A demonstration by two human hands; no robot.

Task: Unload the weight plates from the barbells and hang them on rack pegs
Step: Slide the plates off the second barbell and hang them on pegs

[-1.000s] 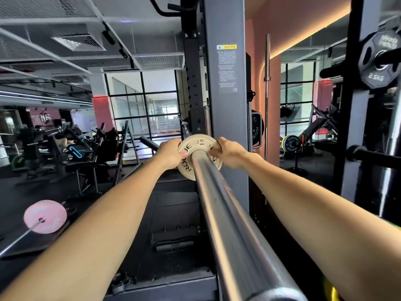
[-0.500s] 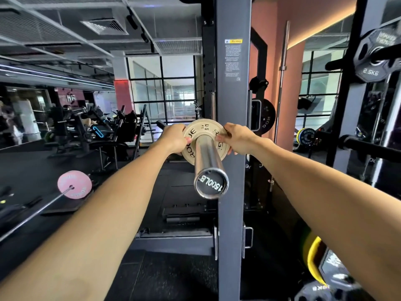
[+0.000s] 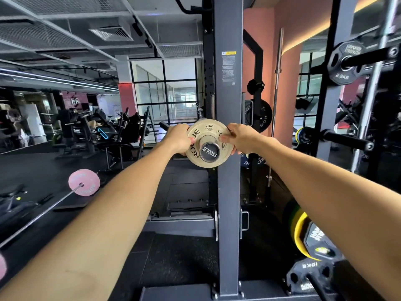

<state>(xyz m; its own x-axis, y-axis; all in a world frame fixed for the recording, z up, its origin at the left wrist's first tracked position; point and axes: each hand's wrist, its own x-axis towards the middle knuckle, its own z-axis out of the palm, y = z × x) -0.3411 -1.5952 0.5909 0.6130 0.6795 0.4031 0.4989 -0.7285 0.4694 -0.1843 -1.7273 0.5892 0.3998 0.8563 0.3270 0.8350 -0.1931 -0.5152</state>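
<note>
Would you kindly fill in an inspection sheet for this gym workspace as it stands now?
Surface: black rubber floor.
Job's things: small tan plate near the end of the barbell sleeve; 2.5 kg plate hangs on a rack peg.
Clutter: pink plate on a floor barbell; yellow-rimmed plates low right.
Grippers: left hand and right hand grip the tan plate's rim.
Cables: nothing seen.
Surroundings: grey rack upright, machines, windows.
</note>
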